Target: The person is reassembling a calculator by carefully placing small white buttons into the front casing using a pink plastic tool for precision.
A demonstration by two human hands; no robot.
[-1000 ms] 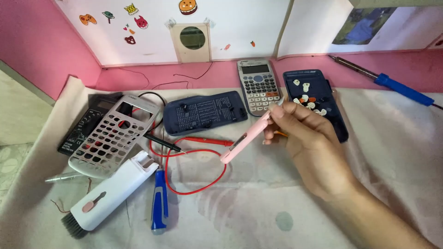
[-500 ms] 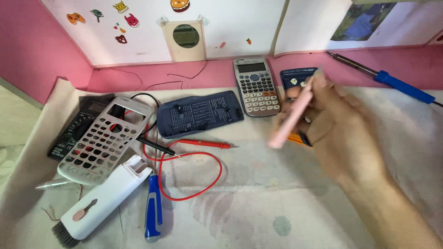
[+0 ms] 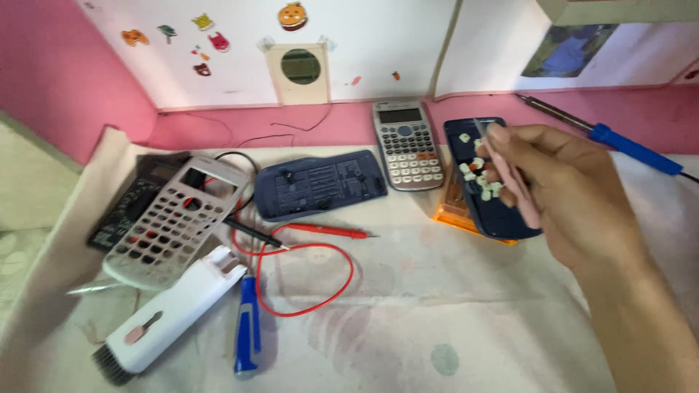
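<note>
Right hand [image 3: 575, 196]: closed in a pinch around a slim pink tool [image 3: 515, 182], held slanting with its narrow metal tip up and over the dark blue tray [image 3: 502, 218]; held pen-fashion, judged to suit fine picking work. Left hand: not in view.

Dark blue tray: far right of centre, lying on an orange flat piece [image 3: 455, 215]; holds small white key caps [image 3: 470, 171], judged to be gathered there so they do not scatter. The pink tool's tip hangs just above them; contact cannot be told.

Grey scientific calculator [image 3: 406, 144]: whole, face up, just left of the tray, against the pink ledge.

Dark blue back cover [image 3: 320, 183]: inner side up, centre.

Grey keypad front shell [image 3: 178, 218]: left, empty key holes showing, resting over a black multimeter [image 3: 127, 207].

Red test lead [image 3: 328, 231] with looping red wire [image 3: 320, 284], and a black probe [image 3: 251, 231]: centre, trailing from the multimeter side.

White cleaning brush tool [image 3: 171, 313]: near left, bristles at the near end. Blue-handled tool [image 3: 247, 331]: beside it, lying near-to-far.

Blue-handled soldering iron [image 3: 619, 142]: far right.

Surface: pale patterned cloth [image 3: 408, 320] spread over a pink desk [image 3: 218, 131]. Room: white board wall [image 3: 378, 44] with small cartoon stickers [image 3: 291, 14] and a round green patch; pink wall at left.
</note>
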